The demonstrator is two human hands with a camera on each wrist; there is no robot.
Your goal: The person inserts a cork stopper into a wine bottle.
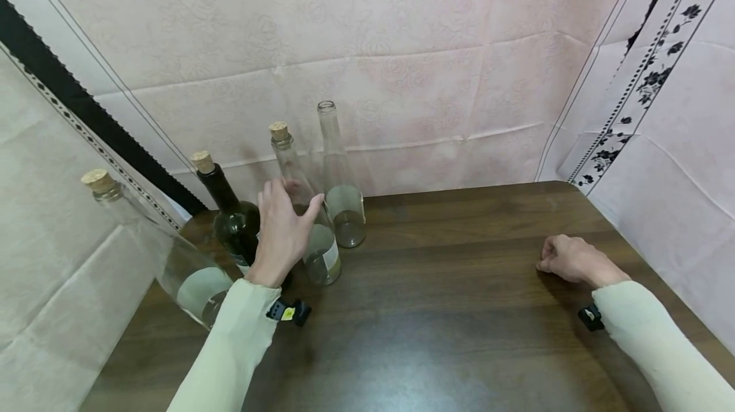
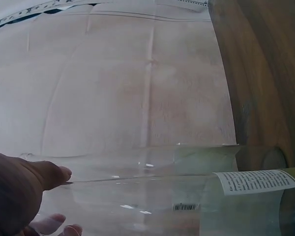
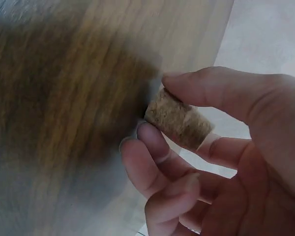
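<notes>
My left hand (image 1: pixel 282 230) is round the upper body of a clear glass bottle (image 1: pixel 321 252) with a cork (image 1: pixel 278 131) in its mouth. Thumb and fingers lie on opposite sides of the glass; in the left wrist view some fingertips (image 2: pixel 73 229) show through it. Just behind stands an uncorked clear bottle (image 1: pixel 346 208). Over the right side of the table my right hand (image 1: pixel 577 260) pinches a loose cork (image 3: pixel 179 120) between thumb and fingers, which the head view hides.
To the left stand a dark green corked bottle (image 1: pixel 235 220), partly behind my left hand, and a large clear corked bottle (image 1: pixel 201 281), partly behind the left sleeve. All are on a brown wooden table (image 1: pixel 436 310). Pale cloth (image 1: pixel 425 80) hangs at its back and sides.
</notes>
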